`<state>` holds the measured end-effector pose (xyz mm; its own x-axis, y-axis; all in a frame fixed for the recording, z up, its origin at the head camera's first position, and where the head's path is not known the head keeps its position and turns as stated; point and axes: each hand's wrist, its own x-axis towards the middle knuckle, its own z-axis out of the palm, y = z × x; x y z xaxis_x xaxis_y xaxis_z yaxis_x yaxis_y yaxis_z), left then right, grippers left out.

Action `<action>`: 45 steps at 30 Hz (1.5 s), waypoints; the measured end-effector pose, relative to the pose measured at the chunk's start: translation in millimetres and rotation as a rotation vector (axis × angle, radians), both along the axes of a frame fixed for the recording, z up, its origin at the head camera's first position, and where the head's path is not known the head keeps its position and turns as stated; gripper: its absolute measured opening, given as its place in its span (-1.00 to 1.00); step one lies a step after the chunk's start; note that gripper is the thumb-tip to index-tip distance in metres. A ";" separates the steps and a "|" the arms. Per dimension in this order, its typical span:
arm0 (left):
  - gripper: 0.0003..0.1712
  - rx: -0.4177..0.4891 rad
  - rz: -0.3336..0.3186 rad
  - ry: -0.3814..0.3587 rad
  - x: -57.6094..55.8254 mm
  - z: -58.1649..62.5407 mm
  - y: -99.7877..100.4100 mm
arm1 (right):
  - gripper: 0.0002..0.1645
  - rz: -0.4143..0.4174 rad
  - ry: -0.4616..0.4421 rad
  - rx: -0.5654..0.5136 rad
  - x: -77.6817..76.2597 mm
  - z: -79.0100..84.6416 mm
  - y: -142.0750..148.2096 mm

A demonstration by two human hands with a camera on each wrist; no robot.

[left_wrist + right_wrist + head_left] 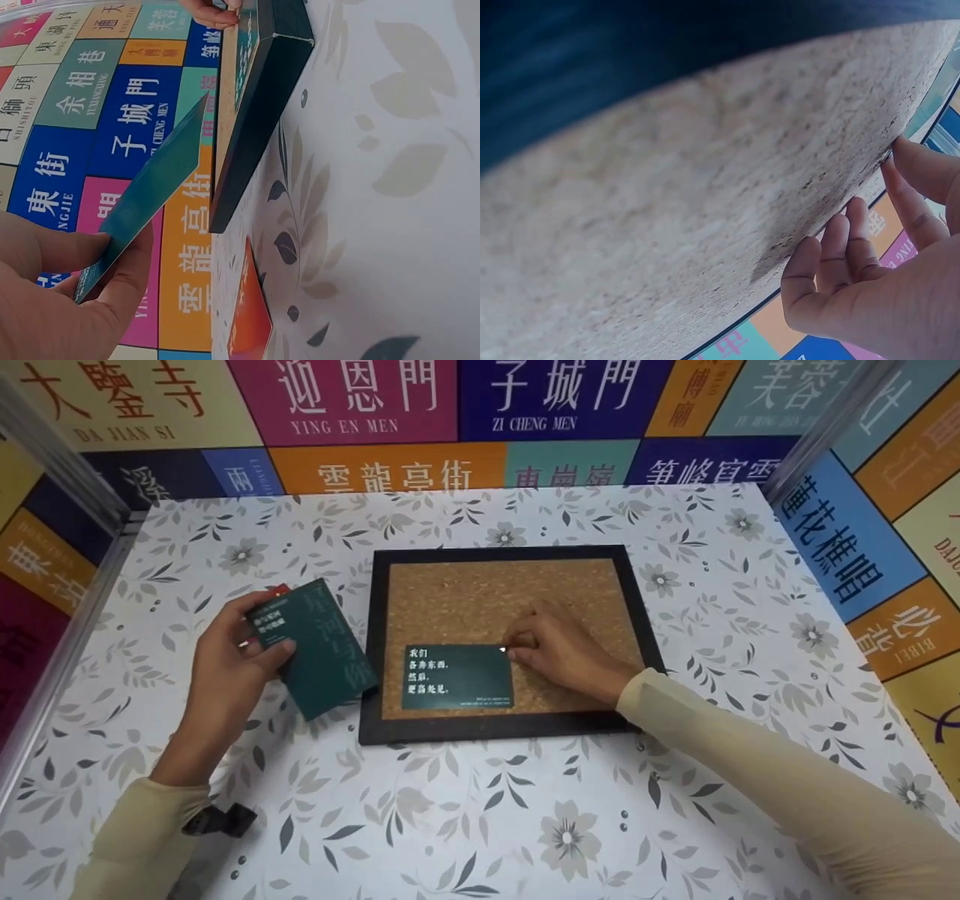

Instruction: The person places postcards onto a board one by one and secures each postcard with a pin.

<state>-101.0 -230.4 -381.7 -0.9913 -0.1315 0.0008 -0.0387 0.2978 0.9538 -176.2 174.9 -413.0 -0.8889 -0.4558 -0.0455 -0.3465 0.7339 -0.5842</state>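
A dark green card with white Chinese characters lies on the lower left of a black-framed cork board. My right hand pinches with thumb and index finger at that card's top right corner, on what looks like a push pin, a tiny white spot. In the right wrist view the other fingers curl close over the cork. Left of the board, my left hand holds a second green card between thumb and fingers, tilted above the table.
A red-orange card lies on the table beneath my left hand, mostly hidden in the head view. The white tabletop has a grey leaf and flower pattern. Coloured panels with large characters stand behind and at the sides.
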 end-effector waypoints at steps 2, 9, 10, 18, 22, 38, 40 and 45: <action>-0.18 -0.007 -0.004 -0.002 -4.4 0.4 4.3 | -0.83 0.001 -0.002 -0.004 0.7 0.5 0.0; -0.18 0.067 -0.027 -0.030 -19.8 3.1 20.0 | -0.84 -0.005 -0.011 -0.021 0.9 0.4 1.6; -0.19 0.073 -0.030 -0.026 -21.6 3.9 22.3 | -0.84 -0.005 -0.010 -0.020 0.8 0.4 1.7; -0.20 0.033 -0.076 0.006 -33.2 5.4 39.9 | -0.83 0.018 0.024 0.008 -0.3 -0.5 0.5; -0.22 -0.002 -0.105 0.005 -37.8 5.7 48.6 | -0.83 0.017 0.030 0.001 0.3 -1.1 1.3; -0.25 -0.030 -0.150 0.020 -61.1 -3.5 80.2 | -0.84 0.020 0.035 -0.009 0.4 -2.3 2.5; -0.25 -0.031 -0.152 0.020 -63.9 -5.0 83.4 | -0.83 0.017 0.033 -0.001 0.5 -2.2 2.3; -0.26 -0.027 -0.162 0.024 -68.7 -7.5 90.7 | -0.83 0.022 0.038 0.006 0.3 -2.4 1.9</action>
<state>-169.6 -139.8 -389.2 -0.9992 0.0306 0.0265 0.0350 0.3237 0.9455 -175.9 176.8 -415.4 -0.8800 -0.4747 -0.0150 -0.3840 0.7297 -0.5658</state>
